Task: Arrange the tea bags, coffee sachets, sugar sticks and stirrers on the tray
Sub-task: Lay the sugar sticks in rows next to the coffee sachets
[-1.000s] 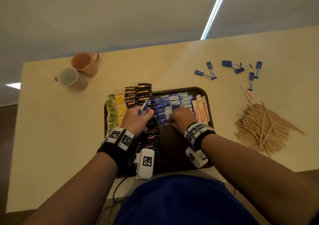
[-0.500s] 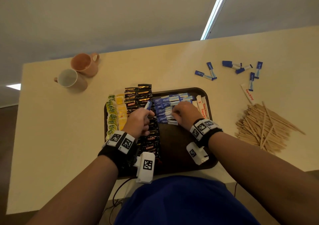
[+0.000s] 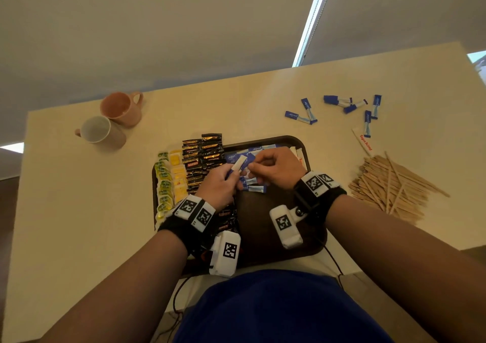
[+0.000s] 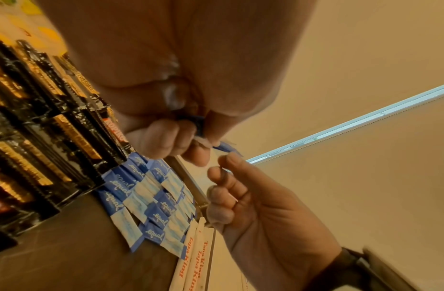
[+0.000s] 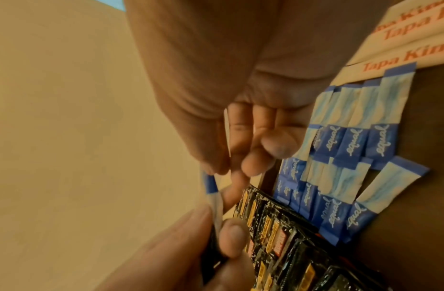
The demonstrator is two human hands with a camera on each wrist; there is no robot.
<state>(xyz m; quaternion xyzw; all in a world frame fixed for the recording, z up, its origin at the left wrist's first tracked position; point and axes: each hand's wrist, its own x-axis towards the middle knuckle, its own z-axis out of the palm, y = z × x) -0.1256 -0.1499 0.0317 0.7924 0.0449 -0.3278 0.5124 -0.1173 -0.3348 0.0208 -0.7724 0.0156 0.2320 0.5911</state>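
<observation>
Blue-and-white sugar sticks [image 3: 251, 167] already lie in overlapping rows on the tray [image 3: 314, 240], between the black coffee sachets [image 3: 203, 158] and the paper-wrapped stirrers [image 4: 194, 261]. The left hand [image 3: 223, 188] is raised over those rows with its fingers clamped on a small bundle of sticks [image 3: 238, 164]. The right hand [image 3: 277, 170] reaches in from the stirrer side, thumb and forefinger closing on the bundle's top; whether it already grips one I cannot tell. The step, I judge, is drawing one stick from the bundle to extend the rows. Next comes a light pull, then laying it flush against the nearest stick.

Only the head view shows what is left off the tray: loose sugar sticks [image 3: 342, 108] and a heap of bare wooden stirrers [image 3: 389, 187] on the surface [image 3: 79, 211] beyond the tray's stirrer side. The right wrist view alone shows one stick [image 5: 390, 183] lying askew at the rows' edge.
</observation>
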